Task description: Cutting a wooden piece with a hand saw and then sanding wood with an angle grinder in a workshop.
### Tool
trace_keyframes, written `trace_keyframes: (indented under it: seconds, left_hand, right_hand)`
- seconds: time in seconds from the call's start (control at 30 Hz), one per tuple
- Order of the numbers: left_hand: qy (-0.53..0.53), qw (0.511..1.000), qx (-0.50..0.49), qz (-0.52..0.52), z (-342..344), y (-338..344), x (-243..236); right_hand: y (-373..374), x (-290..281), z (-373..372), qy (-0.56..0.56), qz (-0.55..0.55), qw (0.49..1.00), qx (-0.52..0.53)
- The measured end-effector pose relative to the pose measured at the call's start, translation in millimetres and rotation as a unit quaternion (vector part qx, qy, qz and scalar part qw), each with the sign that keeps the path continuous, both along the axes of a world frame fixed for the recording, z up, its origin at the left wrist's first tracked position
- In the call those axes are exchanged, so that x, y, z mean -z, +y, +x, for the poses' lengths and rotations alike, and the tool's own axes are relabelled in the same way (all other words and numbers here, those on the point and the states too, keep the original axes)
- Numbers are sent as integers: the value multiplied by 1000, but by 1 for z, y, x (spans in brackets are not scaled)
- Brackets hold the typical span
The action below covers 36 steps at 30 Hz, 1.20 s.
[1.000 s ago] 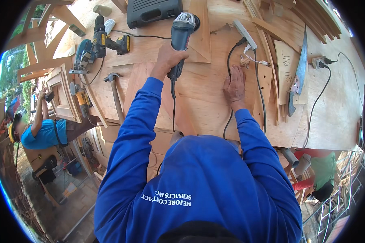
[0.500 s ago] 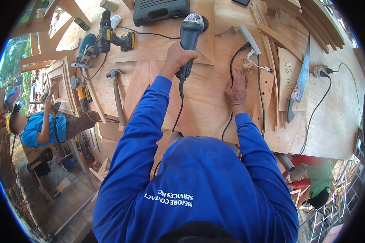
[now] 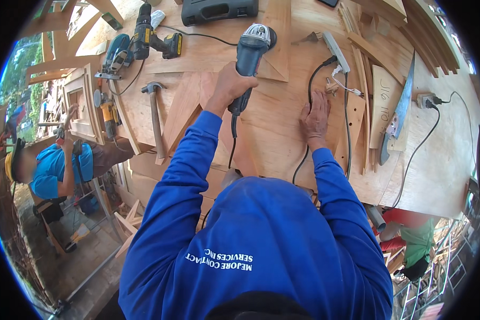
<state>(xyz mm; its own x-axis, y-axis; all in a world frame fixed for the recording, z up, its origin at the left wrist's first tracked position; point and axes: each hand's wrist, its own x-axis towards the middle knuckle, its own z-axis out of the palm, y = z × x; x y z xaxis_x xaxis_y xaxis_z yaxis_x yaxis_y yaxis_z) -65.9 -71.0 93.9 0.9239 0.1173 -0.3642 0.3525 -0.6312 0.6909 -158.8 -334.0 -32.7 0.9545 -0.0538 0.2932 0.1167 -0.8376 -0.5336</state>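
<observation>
My left hand (image 3: 230, 88) is wrapped round the body of a dark blue-grey angle grinder (image 3: 250, 56) over the wooden worktable (image 3: 274, 133). The grinder's silver head points away from me, with a dark disc at its right side. From its rear end a black cord (image 3: 233, 144) runs back toward me. My right hand (image 3: 315, 122) lies flat on the tabletop, fingers stretched forward. Beside and partly under it passes a black cable (image 3: 311, 85) that reaches a white power strip (image 3: 336, 52). Small wood scraps (image 3: 331, 87) lie just past its fingertips.
Left of the grinder are a cordless drill (image 3: 149, 37), a jigsaw (image 3: 116, 57) and a hammer (image 3: 153, 117). A black case (image 3: 218, 10) sits at the back. To the right lie wood strips and a handsaw (image 3: 400, 106). A person in blue (image 3: 61, 168) stands at far left.
The whole view has shifted slightly. My left hand still holds the grinder and my right hand stays flat on the table. The person at left has moved their arms a little.
</observation>
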Motion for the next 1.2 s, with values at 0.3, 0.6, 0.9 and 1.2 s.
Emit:
trace_keyframes:
  seconds: [0.3, 0.6, 0.9, 1.2]
  left_hand:
    - [-22, 1000, -10, 13, 50, -19, 10]
    - [16, 1000, -1, 11, -49, 0, 6]
    - [22, 992, -118, 32, -124, 38, -5]
    - [-32, 991, -124, -25, -113, 34, 13]
  right_hand:
    - [-3, 6, 1, -16, -1, 1000, -19]
    - [-5, 11, 1, -19, -22, 999, -18]
    - [-2, 12, 3, -33, -15, 999, -16]
    - [-1, 9, 2, -31, -19, 999, -33]
